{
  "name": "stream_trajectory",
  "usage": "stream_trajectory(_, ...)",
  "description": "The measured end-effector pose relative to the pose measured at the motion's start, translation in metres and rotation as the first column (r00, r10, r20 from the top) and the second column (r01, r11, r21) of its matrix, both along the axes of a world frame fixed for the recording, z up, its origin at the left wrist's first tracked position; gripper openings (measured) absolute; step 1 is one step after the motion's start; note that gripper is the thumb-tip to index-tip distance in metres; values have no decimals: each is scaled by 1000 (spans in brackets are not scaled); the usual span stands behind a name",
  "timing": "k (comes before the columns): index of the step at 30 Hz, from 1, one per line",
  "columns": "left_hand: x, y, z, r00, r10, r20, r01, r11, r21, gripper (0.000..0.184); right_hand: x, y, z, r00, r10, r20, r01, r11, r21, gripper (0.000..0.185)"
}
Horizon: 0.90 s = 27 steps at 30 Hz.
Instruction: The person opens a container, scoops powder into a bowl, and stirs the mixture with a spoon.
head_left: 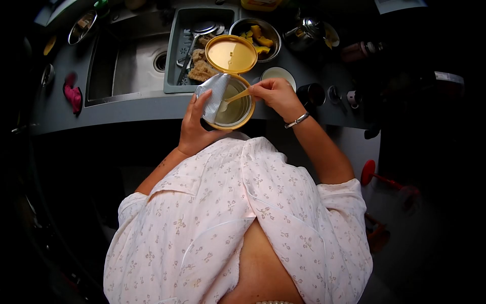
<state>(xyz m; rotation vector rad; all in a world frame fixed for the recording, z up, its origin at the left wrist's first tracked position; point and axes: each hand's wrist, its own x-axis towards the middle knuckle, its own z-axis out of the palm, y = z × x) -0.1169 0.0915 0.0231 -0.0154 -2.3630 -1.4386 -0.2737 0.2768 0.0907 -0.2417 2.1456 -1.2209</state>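
A round can point(238, 115) with a yellow rim is tilted toward me at the counter's front edge. My left hand point(195, 124) holds it from the left side, with fingers against its peeled-back silver foil point(211, 95). The yellow hinged lid point(231, 53) stands open behind the can. In my right hand point(276, 96) is the handle of a small yellow scoop point(237, 97), pinched between the fingers; its lower end is inside the can. A white bowl point(279, 76) sits just behind my right hand. What the can contains is hard to make out.
At the left is a steel sink point(129, 63). Beside it, a grey tray point(174, 48) holds utensils and brown cloth-like pieces. A metal bowl point(276, 38) with yellow chunks, a kettle point(310, 31) and a dark cup point(312, 94) stand further right. Pink cloth point(73, 95) lies left of the sink.
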Motion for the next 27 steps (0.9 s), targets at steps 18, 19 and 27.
stream_trajectory(18, -1, 1, 1, 999, -8, -35, 7, 1000, -26, 101, 21, 34, 14, 932, -210, 294, 276, 940, -202, 20)
stream_trajectory(19, 0, 1, 0, 999, -5, -32, 5, 1000, -16, 101, 22, 36, 13, 928, -225, 296, 294, 931, -214, 20)
stream_trajectory(27, 2, 1, -7, 1000, -7, 15, 7, 1000, -5, 102, 28, 72, 11, 872, -362, 329, 464, 825, -323, 17)
